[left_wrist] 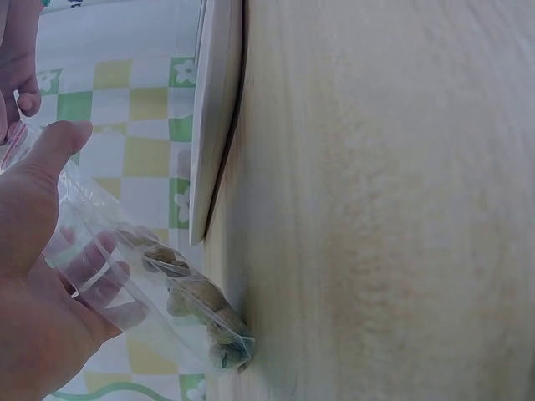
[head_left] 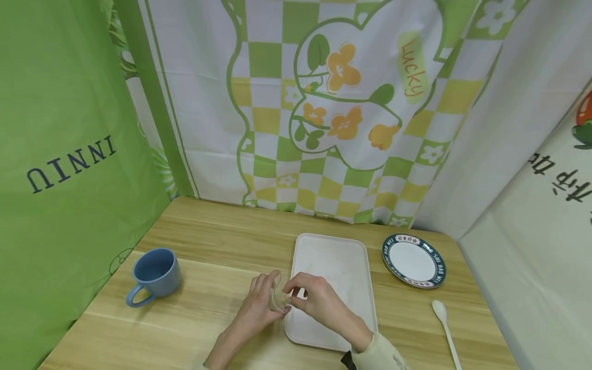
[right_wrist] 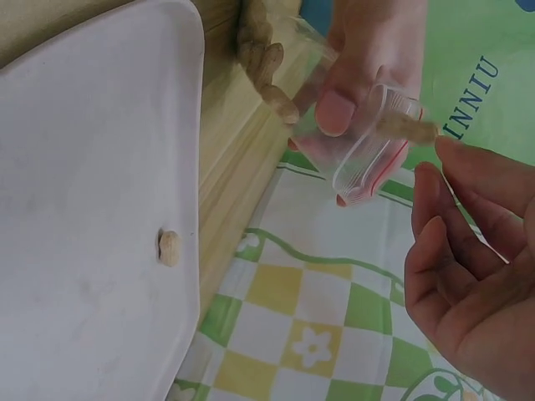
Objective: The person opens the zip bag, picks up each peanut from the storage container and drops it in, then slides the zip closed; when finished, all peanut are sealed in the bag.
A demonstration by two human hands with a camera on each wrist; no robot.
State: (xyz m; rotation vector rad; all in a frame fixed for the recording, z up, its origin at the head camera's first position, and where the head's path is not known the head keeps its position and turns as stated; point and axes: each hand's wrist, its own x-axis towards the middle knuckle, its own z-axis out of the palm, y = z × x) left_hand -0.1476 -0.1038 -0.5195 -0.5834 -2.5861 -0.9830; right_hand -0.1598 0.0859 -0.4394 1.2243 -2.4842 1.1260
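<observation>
My left hand (head_left: 259, 300) holds a clear zip bag (left_wrist: 92, 196) by its upper part, with the thumb in front and fingers behind the plastic. Several unshelled peanuts (left_wrist: 196, 296) lie in the bag's lower end, which is down by the wooden table. The bag's mouth, edged in red, stands open toward my right hand (right_wrist: 481, 242). There, at the fingertips, I pinch one peanut (right_wrist: 405, 129) by its end, its other end within the mouth. Below my right hand is a white tray (head_left: 330, 257). On the tray near its edge lies a single peanut (right_wrist: 170, 248).
A blue mug (head_left: 159, 275) stands at the table's left side. Right of the tray are a dark-rimmed plate (head_left: 411, 261) and a white spoon (head_left: 446, 329). Patterned curtains (head_left: 324, 169) hang along the table's back edge, with green fabric (head_left: 83, 221) at the left.
</observation>
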